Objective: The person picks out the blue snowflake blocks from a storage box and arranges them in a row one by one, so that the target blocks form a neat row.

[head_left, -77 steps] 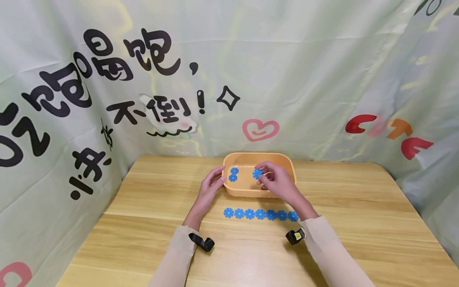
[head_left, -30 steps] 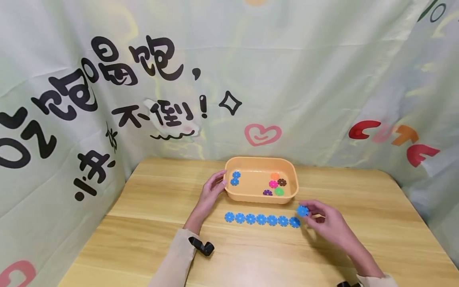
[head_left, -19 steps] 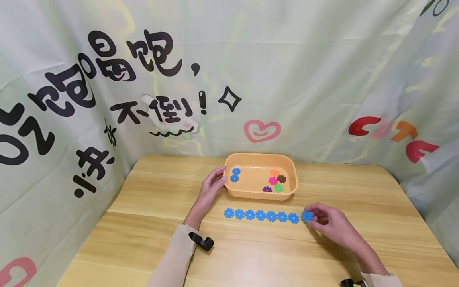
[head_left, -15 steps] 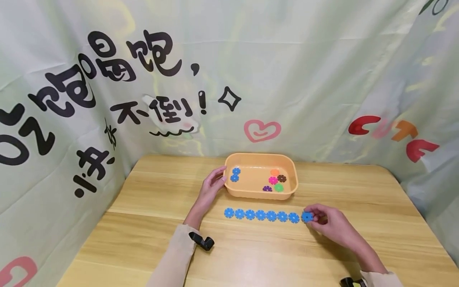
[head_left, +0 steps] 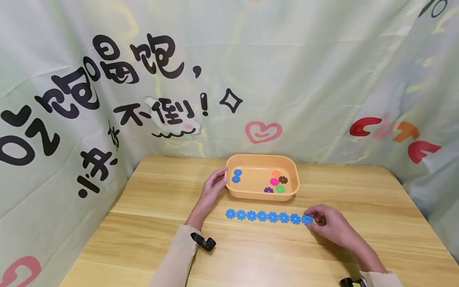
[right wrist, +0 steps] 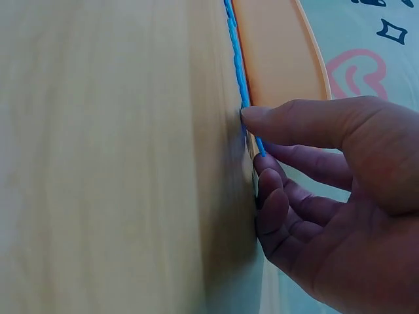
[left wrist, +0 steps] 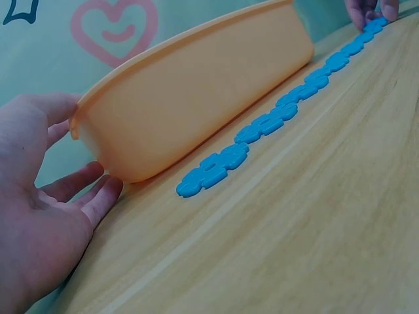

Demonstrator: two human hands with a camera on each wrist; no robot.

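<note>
Several blue notched plastic discs (head_left: 262,216) lie in a row across the table, seen edge to edge in the left wrist view. At the row's right end my right hand (head_left: 331,224) pinches another blue disc (head_left: 306,219) between thumb and fingers, its edge meeting the last disc of the row. The right wrist view shows this disc edge-on and low at the table. My left hand (head_left: 212,187) touches the left end of the orange plastic basin (left wrist: 196,91) from outside, its fingers loosely bent against rim and lower wall.
Two blue discs (head_left: 236,175) lie at the left inside the basin. At its right are orange, pink (head_left: 274,181), brown, green (head_left: 280,189) and purple discs. A printed curtain (head_left: 305,79) hangs behind the wooden table (head_left: 251,251).
My right hand took a blue disc out of the basin, carried it to the row's right end and lowered it. Lately it shifted left, closing the gap. My left hand stays at the basin.
</note>
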